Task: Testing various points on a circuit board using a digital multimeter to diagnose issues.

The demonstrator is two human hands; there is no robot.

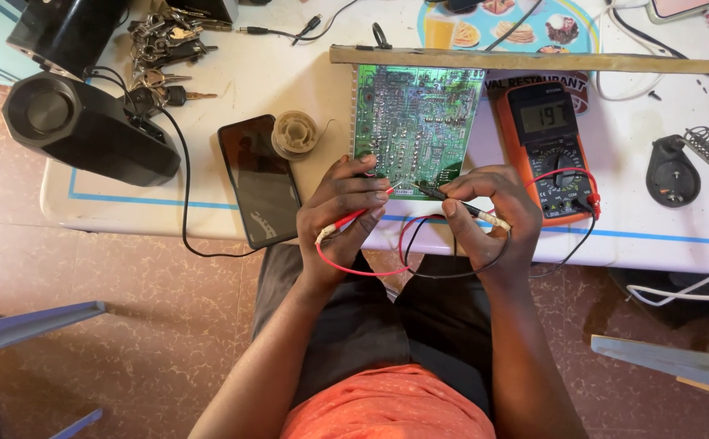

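Note:
A green circuit board (414,118) lies solder side up on the white table (208,89). My left hand (342,211) grips a red test probe (346,221) whose tip touches the board's near edge. My right hand (489,213) pinches a black test probe (452,201), its tip also on the board's near edge. Red and black leads (407,260) loop below the table edge and run to an orange multimeter (545,146) to the right of the board, its display lit.
A black phone (258,179) and a solder spool (295,134) lie left of the board. Black speakers (86,122) and a bunch of keys (159,57) are at far left. A wooden strip (533,59) lies behind the board; a soldering iron stand (692,158) is at right.

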